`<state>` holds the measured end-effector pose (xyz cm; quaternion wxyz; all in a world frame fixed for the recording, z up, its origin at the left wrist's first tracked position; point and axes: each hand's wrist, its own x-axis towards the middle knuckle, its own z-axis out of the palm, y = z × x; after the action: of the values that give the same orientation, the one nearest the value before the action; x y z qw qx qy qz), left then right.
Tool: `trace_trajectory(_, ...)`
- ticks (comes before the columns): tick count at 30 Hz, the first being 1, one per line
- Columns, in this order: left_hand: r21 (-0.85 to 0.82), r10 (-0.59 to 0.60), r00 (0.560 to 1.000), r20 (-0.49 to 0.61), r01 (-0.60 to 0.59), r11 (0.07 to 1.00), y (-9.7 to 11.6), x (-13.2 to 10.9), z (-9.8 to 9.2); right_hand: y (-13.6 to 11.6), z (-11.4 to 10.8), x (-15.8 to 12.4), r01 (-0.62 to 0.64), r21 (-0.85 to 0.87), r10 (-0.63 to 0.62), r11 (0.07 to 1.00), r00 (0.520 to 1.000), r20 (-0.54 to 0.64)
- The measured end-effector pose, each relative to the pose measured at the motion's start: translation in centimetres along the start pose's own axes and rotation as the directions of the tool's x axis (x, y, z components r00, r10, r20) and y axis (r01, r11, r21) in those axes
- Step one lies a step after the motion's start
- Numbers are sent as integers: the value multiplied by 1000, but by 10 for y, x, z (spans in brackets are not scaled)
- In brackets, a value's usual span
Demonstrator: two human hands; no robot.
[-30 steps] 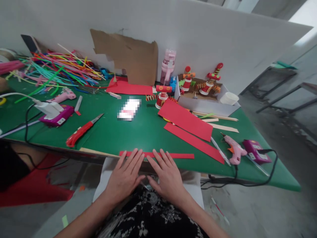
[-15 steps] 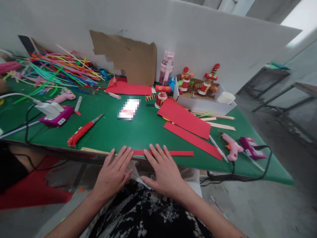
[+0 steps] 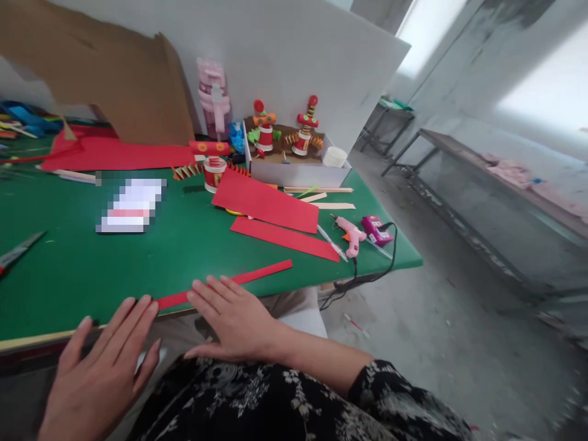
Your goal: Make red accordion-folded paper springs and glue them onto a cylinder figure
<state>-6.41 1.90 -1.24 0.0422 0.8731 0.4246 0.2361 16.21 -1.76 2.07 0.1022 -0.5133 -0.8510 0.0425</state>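
Observation:
A narrow red paper strip [image 3: 257, 274] lies along the near edge of the green table [image 3: 73, 269]. My right hand [image 3: 232, 318] lies flat and open, its fingertips on the strip's left part. My left hand [image 3: 103, 373] is open too, fingers spread, with the fingertips at the table's edge just left of the strip's end. Neither hand holds anything.
Two larger red paper sheets [image 3: 266, 205] lie mid-table. A pink glue gun [image 3: 350, 233] with its cable sits near the right edge. A white box [image 3: 298, 174] holds red paper-cup figures [image 3: 305, 125]. Brown cardboard [image 3: 105, 79] and a pink bottle [image 3: 214, 98] stand at the back. A knife tip [image 3: 18, 251] shows at left.
The view has swung right and closer. My left hand slid left and back off the strip toward the table's edge; my right hand stays flat on the strip.

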Motion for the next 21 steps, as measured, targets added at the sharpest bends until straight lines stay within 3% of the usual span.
trace_trajectory(3, -28, -63, 998, -17, 63, 998, 1, -1, 2, 20, -4, -16, -50, 26, 49, 998, 999, 18)
trace_trajectory(11, 45, 28, 999, -22, -27, 999, -13, -2, 4, 77, -19, -60, -227, 24, 225, 974, 972, 68)
trace_trajectory(15, 84, 57, 998, 25, -58, 995, -14, -2, -1, 85, -21, -68, -259, 3, 258, 966, 963, 73)
trace_trajectory(21, 84, 21, 1000, -19, -20, 996, -4, 7, -20, 86, -18, -68, -251, -29, 252, 968, 967, 38)
